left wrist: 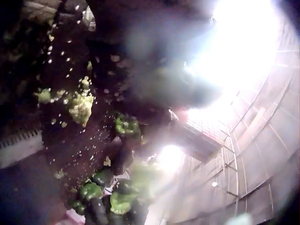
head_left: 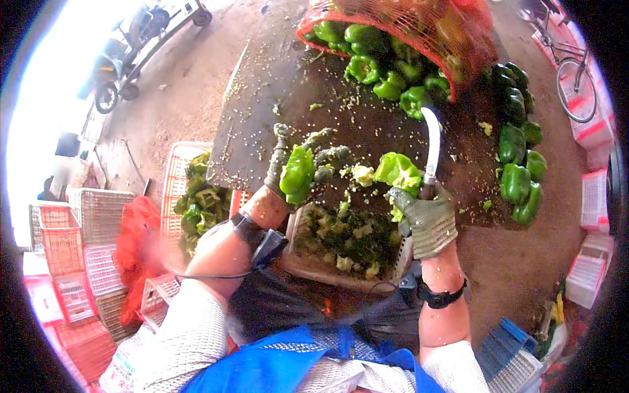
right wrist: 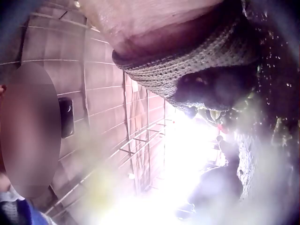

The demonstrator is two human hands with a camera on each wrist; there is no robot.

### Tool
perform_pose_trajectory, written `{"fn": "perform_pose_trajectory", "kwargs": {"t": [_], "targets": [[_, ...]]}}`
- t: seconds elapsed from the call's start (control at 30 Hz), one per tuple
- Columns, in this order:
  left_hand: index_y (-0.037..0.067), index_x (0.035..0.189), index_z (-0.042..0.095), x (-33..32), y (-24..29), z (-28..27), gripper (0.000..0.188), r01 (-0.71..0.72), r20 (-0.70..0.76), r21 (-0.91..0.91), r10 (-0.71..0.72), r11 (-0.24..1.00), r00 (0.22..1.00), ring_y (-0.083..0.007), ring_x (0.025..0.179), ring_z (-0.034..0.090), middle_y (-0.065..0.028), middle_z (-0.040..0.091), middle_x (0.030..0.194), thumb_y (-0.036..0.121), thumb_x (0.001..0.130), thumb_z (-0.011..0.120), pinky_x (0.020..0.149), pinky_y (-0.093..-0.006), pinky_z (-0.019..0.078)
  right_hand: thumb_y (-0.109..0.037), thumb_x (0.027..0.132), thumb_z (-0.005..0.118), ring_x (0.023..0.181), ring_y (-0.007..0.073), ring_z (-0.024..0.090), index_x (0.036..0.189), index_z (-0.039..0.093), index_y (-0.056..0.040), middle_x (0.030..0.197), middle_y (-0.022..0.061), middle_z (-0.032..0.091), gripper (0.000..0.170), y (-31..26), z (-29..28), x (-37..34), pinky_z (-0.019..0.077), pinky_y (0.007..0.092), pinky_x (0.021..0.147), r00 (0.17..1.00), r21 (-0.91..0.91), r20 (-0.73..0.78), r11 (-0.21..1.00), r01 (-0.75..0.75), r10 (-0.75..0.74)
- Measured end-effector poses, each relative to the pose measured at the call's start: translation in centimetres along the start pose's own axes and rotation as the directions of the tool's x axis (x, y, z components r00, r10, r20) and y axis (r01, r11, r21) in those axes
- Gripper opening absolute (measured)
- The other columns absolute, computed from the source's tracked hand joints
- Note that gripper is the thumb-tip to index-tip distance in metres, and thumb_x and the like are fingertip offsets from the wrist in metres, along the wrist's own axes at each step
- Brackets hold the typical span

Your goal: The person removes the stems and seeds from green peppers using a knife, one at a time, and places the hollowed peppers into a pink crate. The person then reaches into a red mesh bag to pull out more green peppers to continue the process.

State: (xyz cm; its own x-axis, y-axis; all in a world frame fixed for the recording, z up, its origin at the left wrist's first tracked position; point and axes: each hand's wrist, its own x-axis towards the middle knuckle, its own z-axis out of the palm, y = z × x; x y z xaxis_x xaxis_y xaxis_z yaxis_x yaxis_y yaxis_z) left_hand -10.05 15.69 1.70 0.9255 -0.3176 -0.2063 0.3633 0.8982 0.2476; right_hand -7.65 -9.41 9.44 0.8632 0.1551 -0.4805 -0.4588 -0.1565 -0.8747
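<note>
My gloved left hand holds a cut green bell pepper piece between its spread thumb and fingers, above the dark board. Gripped in my gloved right hand is a knife, its curved blade pointing away from me. A lighter green pepper piece sits right at that hand's thumb, left of the knife handle. A pale pepper core lies between the hands. In the right wrist view the knitted glove cuff shows, while the fingers are hidden.
A red net bag spills whole peppers at the board's far side. More peppers line its right edge. A crate of cut peppers stands left; a tub of cores and scraps sits before me. Seeds are scattered over the board.
</note>
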Motion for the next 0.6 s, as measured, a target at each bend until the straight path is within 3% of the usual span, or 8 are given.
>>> {"fn": "perform_pose_trajectory", "kwargs": {"t": [0.03, 0.07, 0.13, 0.17, 0.37, 0.47, 0.5, 0.6], "targets": [[0.015, 0.145, 0.032, 0.1, 1.0, 0.4, 0.091, 0.029, 0.095, 0.059, -0.035, 0.998, 0.995, -0.0305, 0.088, 0.065, -0.0188, 0.055, 0.127, 0.080, 0.082, 0.035, 0.082, -0.0489, 0.0547, -0.010, 0.078, 0.076, 0.046, 0.0081, 0.049, 0.106, 0.065, -0.0048, 0.076, 0.0002, 0.065, 0.031, -0.5, 0.0, -0.1, 0.0399, 0.0258, 0.042, 0.999, -0.025, -0.004, 0.998, -0.052, 0.051], [0.015, 0.144, 0.033, -0.2, 1.1, 1.0, 0.091, -0.028, -0.150, 0.289, 0.074, 0.957, 0.986, -0.0313, 0.085, 0.066, -0.0179, 0.057, 0.122, 0.081, 0.082, 0.031, 0.076, -0.0472, 0.0565, -0.010, 0.078, 0.076, 0.047, 0.0081, 0.049, 0.106, 0.065, -0.0044, 0.076, 0.0001, 0.064, 0.031, -0.5, 0.1, -0.1, 0.0401, 0.0258, 0.042, 0.999, -0.025, -0.003, 0.999, -0.033, 0.033], [0.015, 0.144, 0.034, -0.4, 2.4, 2.7, 0.080, 0.015, -0.310, 0.385, 0.114, 0.923, 0.944, -0.0302, 0.086, 0.066, -0.0172, 0.059, 0.118, 0.073, 0.088, 0.032, 0.076, -0.0486, 0.0561, -0.011, 0.077, 0.077, 0.048, 0.0080, 0.050, 0.104, 0.064, -0.0038, 0.075, -0.0001, 0.064, 0.030, -0.2, 0.0, -0.1, 0.0405, 0.0256, 0.042, 1.000, -0.033, -0.008, 0.999, 0.004, -0.004], [0.013, 0.140, 0.039, -0.5, 2.7, 3.8, 0.062, 0.048, -0.387, 0.483, 0.163, 0.874, 0.908, -0.0256, 0.088, 0.066, -0.0147, 0.062, 0.112, 0.058, 0.097, 0.036, 0.074, -0.0443, 0.0574, -0.011, 0.077, 0.077, 0.048, 0.0083, 0.050, 0.105, 0.064, -0.0039, 0.075, -0.0001, 0.063, 0.031, 0.0, 0.0, -0.1, 0.0407, 0.0257, 0.042, 0.999, -0.007, 0.015, 1.000, 0.031, -0.031], [0.010, 0.132, 0.045, -0.1, 10.7, -8.1, 0.043, 0.088, -0.177, 0.270, -0.041, 0.959, 0.983, -0.0194, 0.085, 0.066, -0.0106, 0.064, 0.108, 0.037, 0.100, 0.046, 0.071, -0.0367, 0.0580, -0.011, 0.076, 0.077, 0.050, 0.0096, 0.053, 0.110, 0.062, -0.0051, 0.075, 0.0013, 0.064, 0.038, 0.5, -0.1, -0.2, 0.0412, 0.0251, 0.041, 1.000, -0.021, 0.001, 0.999, 0.026, -0.026], [0.007, 0.123, 0.050, -2.0, 9.8, -2.2, 0.032, 0.012, -0.298, 0.645, 0.237, 0.764, 0.924, -0.0148, 0.077, 0.064, -0.0063, 0.064, 0.102, 0.023, 0.096, 0.056, 0.066, -0.0301, 0.0566, -0.009, 0.075, 0.077, 0.051, 0.0104, 0.054, 0.111, 0.062, -0.0058, 0.076, 0.0028, 0.064, 0.040, -0.1, 0.1, -0.8, 0.0418, 0.0266, 0.041, 1.000, 0.030, -0.004, 1.000, -0.001, 0.001], [0.006, 0.119, 0.050, -3.4, 10.4, -1.0, 0.030, 0.100, -0.367, 0.705, 0.240, 0.702, 0.899, -0.0131, 0.074, 0.063, -0.0042, 0.063, 0.098, 0.013, 0.092, 0.061, 0.065, -0.0291, 0.0556, -0.008, 0.074, 0.078, 0.051, 0.0105, 0.054, 0.112, 0.062, -0.0062, 0.077, 0.0027, 0.065, 0.041, 0.7, -0.1, -0.3, 0.0421, 0.0264, 0.042, 1.000, 0.024, -0.022, 1.000, 0.011, -0.010], [0.007, 0.120, 0.048, -8.0, 12.3, -2.0, 0.031, 0.050, -0.391, 0.691, 0.314, 0.721, 0.865, -0.0139, 0.075, 0.062, -0.0038, 0.061, 0.094, 0.012, 0.092, 0.061, 0.065, -0.0299, 0.0556, -0.012, 0.072, 0.080, 0.050, 0.0104, 0.053, 0.112, 0.060, -0.0056, 0.077, 0.0025, 0.064, 0.045, 0.9, 0.2, -0.6, 0.0433, 0.0267, 0.045, 0.999, -0.060, -0.032, 0.997, 0.040, -0.042]]}}
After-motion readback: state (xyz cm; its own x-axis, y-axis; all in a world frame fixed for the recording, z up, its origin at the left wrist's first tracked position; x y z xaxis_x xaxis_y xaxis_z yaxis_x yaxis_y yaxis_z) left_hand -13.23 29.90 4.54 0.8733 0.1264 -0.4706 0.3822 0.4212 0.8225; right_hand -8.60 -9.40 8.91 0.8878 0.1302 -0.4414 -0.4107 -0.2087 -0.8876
